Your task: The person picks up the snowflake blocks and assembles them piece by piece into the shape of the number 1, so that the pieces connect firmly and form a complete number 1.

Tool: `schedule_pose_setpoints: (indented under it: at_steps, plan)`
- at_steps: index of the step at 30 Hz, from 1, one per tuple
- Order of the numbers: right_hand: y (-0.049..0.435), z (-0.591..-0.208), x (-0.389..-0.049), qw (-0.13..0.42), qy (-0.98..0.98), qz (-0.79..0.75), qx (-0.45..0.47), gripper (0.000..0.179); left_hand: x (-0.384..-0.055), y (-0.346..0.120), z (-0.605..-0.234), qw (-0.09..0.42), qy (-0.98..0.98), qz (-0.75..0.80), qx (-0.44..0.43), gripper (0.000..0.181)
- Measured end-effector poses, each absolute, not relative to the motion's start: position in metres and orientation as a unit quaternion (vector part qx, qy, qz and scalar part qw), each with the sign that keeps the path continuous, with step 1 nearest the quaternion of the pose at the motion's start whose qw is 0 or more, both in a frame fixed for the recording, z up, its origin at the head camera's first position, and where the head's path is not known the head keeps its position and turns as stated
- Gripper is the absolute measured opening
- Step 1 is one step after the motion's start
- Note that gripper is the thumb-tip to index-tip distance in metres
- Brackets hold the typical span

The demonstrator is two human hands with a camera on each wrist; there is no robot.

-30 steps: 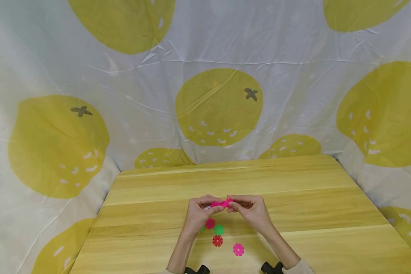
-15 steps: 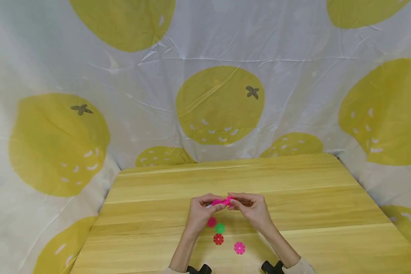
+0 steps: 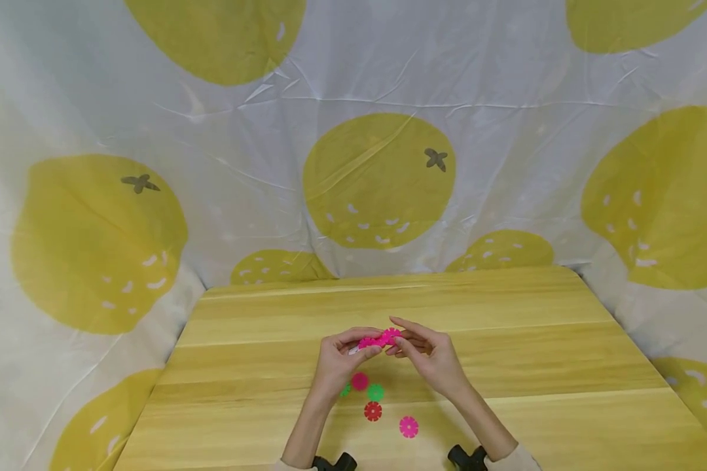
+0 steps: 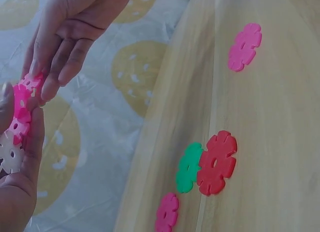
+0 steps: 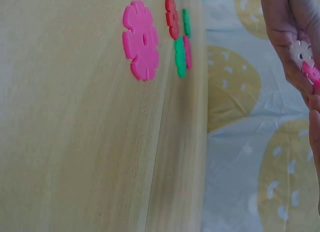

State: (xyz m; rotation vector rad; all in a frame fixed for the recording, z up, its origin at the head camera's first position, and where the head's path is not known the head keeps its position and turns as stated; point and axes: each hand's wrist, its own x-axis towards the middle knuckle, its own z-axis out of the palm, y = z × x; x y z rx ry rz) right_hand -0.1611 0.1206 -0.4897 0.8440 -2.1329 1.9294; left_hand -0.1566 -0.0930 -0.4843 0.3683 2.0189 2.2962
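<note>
Above the table, my left hand (image 3: 332, 366) grips a short chain of joined notched plastic discs (image 3: 380, 341) between thumb and fingers. Pink discs (image 4: 21, 102) make up most of it; a white disc (image 4: 11, 153) sits at the end deeper in the left palm. My right hand (image 3: 438, 366) pinches the pink disc at the chain's other end with its thumb against other fingers, while its index finger stands raised and fairly straight. How the discs slot together is partly covered by the fingers.
Loose discs lie on the wooden table (image 3: 536, 353) below the hands: pink (image 3: 409, 427), red (image 3: 373, 411), green (image 3: 376, 392), deep pink (image 3: 360, 381), and another green disc (image 3: 345, 390) half behind the left wrist. A lemon-print cloth (image 3: 377, 183) hangs around the table.
Both hands have risen slightly with the chain. The right index finger has lifted away from the end disc, so more of the pink discs shows. The table discs lie as before.
</note>
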Motion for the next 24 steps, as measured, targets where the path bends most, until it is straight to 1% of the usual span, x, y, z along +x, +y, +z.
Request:
schedule_pose_setpoints:
  at_steps: [2,6,12,16,24]
  plan:
    - [0.1216,-0.4893,-0.1607,0.073,-0.709,0.641,0.284,0.037,-0.1564,-0.0939,-0.4837,0.035,0.654,0.746,0.121,0.030]
    - [0.1226,-0.4899,-0.1601,0.069,-0.712,0.643,0.274,0.032,-0.1560,-0.0952,-0.4833,0.042,0.656,0.743,0.127,0.030]
    - [0.1229,-0.4909,-0.1601,0.071,-0.721,0.637,0.264,0.027,-0.1547,-0.0952,-0.4831,0.047,0.676,0.725,0.126,0.026]
    - [0.1241,-0.4903,-0.1595,0.067,-0.723,0.631,0.273,0.025,-0.1539,-0.0948,-0.4828,0.048,0.685,0.717,0.120,0.023]
    - [0.1263,-0.4905,-0.1588,0.063,-0.712,0.633,0.297,0.019,-0.1552,-0.0944,-0.4848,0.051,0.687,0.711,0.138,0.023]
